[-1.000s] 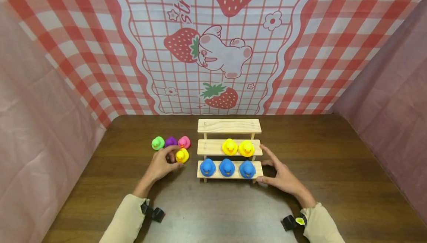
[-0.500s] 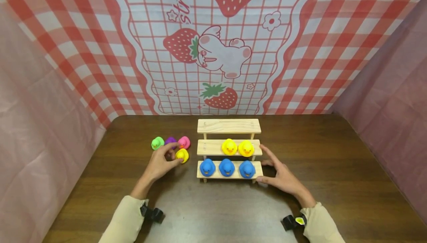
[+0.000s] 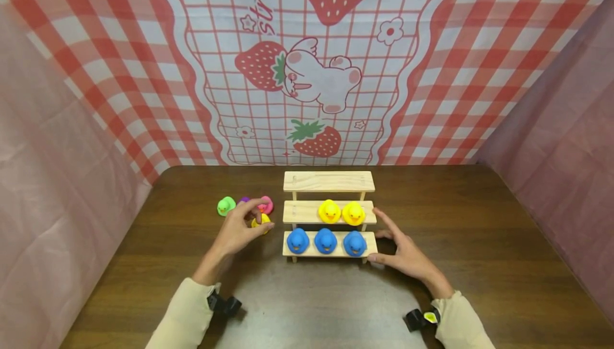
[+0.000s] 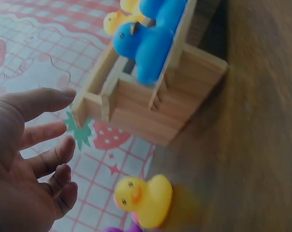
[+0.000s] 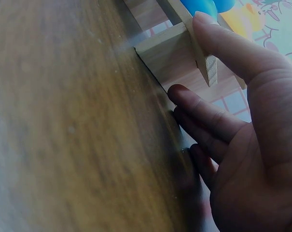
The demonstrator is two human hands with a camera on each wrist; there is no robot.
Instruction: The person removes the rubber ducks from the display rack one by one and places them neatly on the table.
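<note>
Loosely bent, the fingers of my left hand (image 3: 242, 226) hover over a yellow rubber duck (image 3: 259, 223), partly covering it in the head view. The left wrist view shows that yellow duck (image 4: 153, 200) apart from the fingers, with nothing in the hand. My right hand (image 3: 408, 253) is at the right end of a three-step wooden display stand (image 3: 329, 181), thumb tip at the bottom step's edge and forefinger by the middle step. In the right wrist view its fingers (image 5: 208, 113) reach along the stand's side. Three blue ducks (image 3: 325, 241) fill the bottom step; two yellow ducks (image 3: 330, 211) sit on the middle one.
Behind the left hand are a green duck (image 3: 226, 206), a pink duck (image 3: 265, 205) and a mostly hidden purple duck (image 3: 245, 200). The brown wooden table (image 3: 307, 301) ends at a strawberry-print cloth (image 3: 307, 141) at the back.
My left hand has shifted slightly right and now covers more of the yellow duck and the purple duck. The right hand and the stand stay put.
</note>
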